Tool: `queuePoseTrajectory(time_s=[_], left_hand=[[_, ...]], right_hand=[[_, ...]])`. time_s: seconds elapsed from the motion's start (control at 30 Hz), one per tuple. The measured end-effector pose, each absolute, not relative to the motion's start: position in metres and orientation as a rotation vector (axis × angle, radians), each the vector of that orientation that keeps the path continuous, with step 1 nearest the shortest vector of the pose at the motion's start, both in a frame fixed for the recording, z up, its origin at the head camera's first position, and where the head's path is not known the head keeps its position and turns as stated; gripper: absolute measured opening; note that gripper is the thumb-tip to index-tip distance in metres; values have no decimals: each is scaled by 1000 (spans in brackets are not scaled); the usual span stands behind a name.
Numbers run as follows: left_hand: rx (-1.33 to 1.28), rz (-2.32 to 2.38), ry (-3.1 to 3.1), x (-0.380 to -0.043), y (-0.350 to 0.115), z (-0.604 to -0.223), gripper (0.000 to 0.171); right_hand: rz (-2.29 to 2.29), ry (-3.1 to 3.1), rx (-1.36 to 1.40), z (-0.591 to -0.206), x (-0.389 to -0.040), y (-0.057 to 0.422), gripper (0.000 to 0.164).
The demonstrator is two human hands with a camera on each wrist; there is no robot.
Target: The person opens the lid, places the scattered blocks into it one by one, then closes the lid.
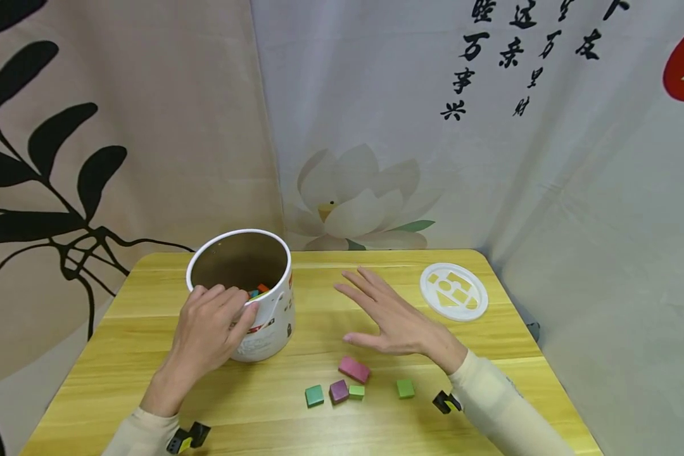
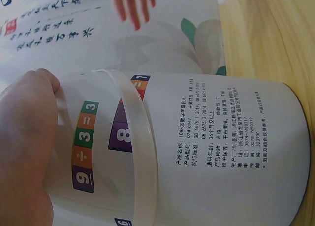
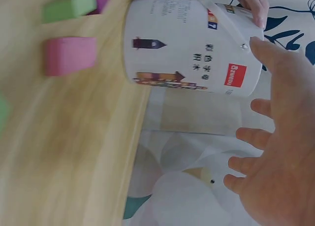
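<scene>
My left hand (image 1: 211, 326) grips the near rim of a white printed bucket (image 1: 270, 329), fingers curled over the edge. Inside it a few coloured blocks (image 1: 260, 290) show; the hand hides part of the opening. In the left wrist view, a white handle (image 2: 142, 162) lies across the bucket's side. My right hand (image 1: 399, 323) hovers right of the bucket, fingers spread and holding nothing. Below it on the table lie a pink block (image 1: 354, 369), a purple block (image 1: 339, 392), a small green block (image 1: 356, 392), a teal block (image 1: 314, 396) and another green block (image 1: 406, 388).
A white round lid (image 1: 474, 312) with shaped cut-outs lies at the back right of the wooden table (image 1: 462, 424). Behind the table's far edge hangs a printed curtain (image 1: 365, 95) with a flower and lettering.
</scene>
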State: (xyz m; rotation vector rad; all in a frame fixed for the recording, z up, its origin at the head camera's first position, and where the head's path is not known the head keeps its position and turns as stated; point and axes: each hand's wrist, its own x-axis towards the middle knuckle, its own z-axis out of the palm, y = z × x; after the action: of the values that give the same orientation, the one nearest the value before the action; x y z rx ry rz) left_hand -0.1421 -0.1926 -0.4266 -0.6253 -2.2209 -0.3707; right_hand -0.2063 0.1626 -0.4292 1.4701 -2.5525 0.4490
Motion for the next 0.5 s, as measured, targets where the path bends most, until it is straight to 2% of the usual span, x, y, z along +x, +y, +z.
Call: queuePoseTrajectory(time_s=[0.5], left_hand=[[-628,-378,-2204,-143,-194,-428,35]], right_hand=[[470,-2722,1370,-478,-163,219,94]])
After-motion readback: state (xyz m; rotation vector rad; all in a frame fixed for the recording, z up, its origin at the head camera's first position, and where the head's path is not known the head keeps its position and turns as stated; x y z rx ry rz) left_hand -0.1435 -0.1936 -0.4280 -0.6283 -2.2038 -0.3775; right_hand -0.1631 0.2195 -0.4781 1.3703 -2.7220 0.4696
